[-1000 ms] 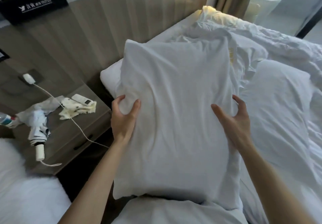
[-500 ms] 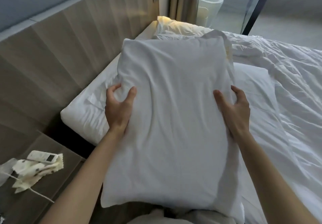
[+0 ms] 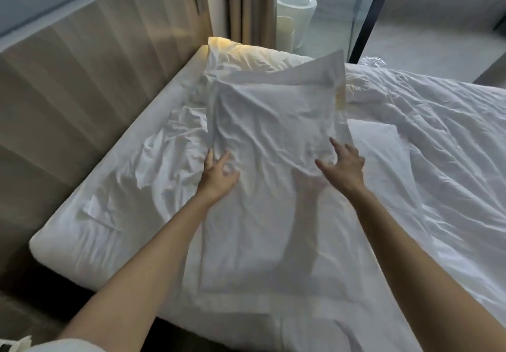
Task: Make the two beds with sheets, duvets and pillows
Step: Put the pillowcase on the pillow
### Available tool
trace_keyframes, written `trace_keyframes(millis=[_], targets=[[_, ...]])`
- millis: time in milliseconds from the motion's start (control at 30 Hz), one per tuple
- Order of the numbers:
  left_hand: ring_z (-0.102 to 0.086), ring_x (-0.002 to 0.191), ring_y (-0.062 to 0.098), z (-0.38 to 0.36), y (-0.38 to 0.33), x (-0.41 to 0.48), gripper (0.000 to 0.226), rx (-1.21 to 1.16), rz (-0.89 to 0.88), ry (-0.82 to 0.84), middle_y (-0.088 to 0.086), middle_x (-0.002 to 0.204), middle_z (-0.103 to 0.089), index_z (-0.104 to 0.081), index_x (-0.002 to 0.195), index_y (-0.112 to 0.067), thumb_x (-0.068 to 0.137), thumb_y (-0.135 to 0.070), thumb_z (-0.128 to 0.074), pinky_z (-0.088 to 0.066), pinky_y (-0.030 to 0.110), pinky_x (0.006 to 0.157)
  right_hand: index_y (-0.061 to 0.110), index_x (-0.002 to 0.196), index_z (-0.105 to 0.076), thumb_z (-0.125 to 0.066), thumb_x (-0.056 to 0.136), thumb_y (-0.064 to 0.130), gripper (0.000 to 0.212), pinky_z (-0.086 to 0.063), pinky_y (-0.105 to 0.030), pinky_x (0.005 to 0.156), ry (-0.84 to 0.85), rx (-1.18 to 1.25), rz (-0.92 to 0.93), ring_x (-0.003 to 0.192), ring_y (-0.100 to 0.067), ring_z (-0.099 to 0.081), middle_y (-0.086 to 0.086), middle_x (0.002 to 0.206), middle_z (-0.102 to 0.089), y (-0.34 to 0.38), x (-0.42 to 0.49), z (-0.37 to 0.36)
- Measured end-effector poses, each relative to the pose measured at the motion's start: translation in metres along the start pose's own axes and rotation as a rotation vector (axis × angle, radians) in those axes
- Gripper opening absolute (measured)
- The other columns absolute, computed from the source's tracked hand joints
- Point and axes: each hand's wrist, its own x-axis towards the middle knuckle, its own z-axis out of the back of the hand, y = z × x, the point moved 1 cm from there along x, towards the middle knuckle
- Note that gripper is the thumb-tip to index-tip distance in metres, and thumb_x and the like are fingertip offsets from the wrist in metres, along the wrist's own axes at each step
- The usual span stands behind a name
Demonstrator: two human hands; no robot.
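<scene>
A white pillow (image 3: 273,187) lies lengthwise on the bed, its far end raised against another pillow (image 3: 246,53) lit by warm light. My left hand (image 3: 219,179) is at the pillow's left edge with fingers spread, touching the fabric. At the pillow's right edge my right hand (image 3: 343,164) is also spread, fingertips on the case. Neither hand grips it. A second flat pillow (image 3: 383,149) lies just right of it. The wrinkled sheet (image 3: 137,176) covers the mattress on the left, and a crumpled white duvet (image 3: 443,138) fills the right side.
A wood-panelled headboard wall (image 3: 82,78) runs along the bed's left side, with a dark gap at the mattress's near left corner. Beige curtains (image 3: 246,4) hang beyond the bed. A white toilet (image 3: 295,9) stands behind a glass partition (image 3: 364,17).
The pillow went from held up in front of me to lying on the bed. Both hands loosened from its sides. The view swung right, away from the nightstand.
</scene>
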Motion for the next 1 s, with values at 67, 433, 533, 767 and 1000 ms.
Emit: trace_keyframes(millis=[67,433,533,767,1000], targets=[[-0.019,0.147,0.02,-0.008,0.007,0.003,0.061,0.081,-0.057,-0.01,0.001,0.163,-0.006,-0.036,0.149,-0.028,0.094,-0.033,-0.06,-0.027,0.035,0.116,0.034,0.149,-0.033,-0.063,0.089,0.042,0.068,-0.024,-0.046,0.114,0.065,-0.082,0.036,0.143,-0.032,-0.02,-0.012,0.156,-0.025,0.001,-0.002,-0.016],[-0.031,0.143,0.023,0.074,0.025,-0.077,0.056,0.371,-0.225,-0.344,-0.002,0.154,-0.037,-0.04,0.147,-0.031,0.093,-0.047,-0.047,-0.028,0.042,0.113,0.029,0.145,-0.043,-0.062,0.093,0.03,0.055,-0.023,-0.039,0.114,0.16,-0.079,0.595,0.14,-0.026,-0.028,-0.004,0.155,-0.032,0.103,-0.068,-0.069],[-0.035,0.141,0.024,0.092,0.046,-0.113,0.054,0.402,-0.164,-0.419,0.0,0.15,-0.043,-0.046,0.144,-0.028,0.093,-0.045,-0.051,-0.029,0.042,0.112,0.03,0.145,-0.043,-0.061,0.094,0.03,0.054,-0.021,-0.04,0.115,0.234,-0.06,0.738,0.141,-0.025,-0.027,-0.003,0.155,-0.032,0.136,-0.097,-0.087],[-0.034,0.141,0.024,0.127,0.113,-0.225,0.065,0.482,0.115,-0.515,0.0,0.151,-0.042,-0.045,0.144,-0.026,0.089,-0.059,-0.032,-0.028,0.048,0.115,0.029,0.145,-0.042,-0.06,0.094,0.03,0.054,-0.026,-0.041,0.115,0.433,-0.05,1.087,0.14,-0.023,-0.03,0.001,0.154,-0.035,0.204,-0.193,-0.127],[-0.05,0.129,0.026,0.15,0.174,-0.403,0.06,0.51,0.421,-0.748,0.003,0.141,-0.053,-0.053,0.137,-0.019,0.089,-0.053,-0.04,-0.047,0.046,0.099,0.028,0.144,-0.043,-0.06,0.094,0.03,0.053,-0.031,-0.046,0.112,0.623,-0.032,1.41,0.138,-0.026,-0.033,0.0,0.153,-0.037,0.245,-0.345,-0.166]])
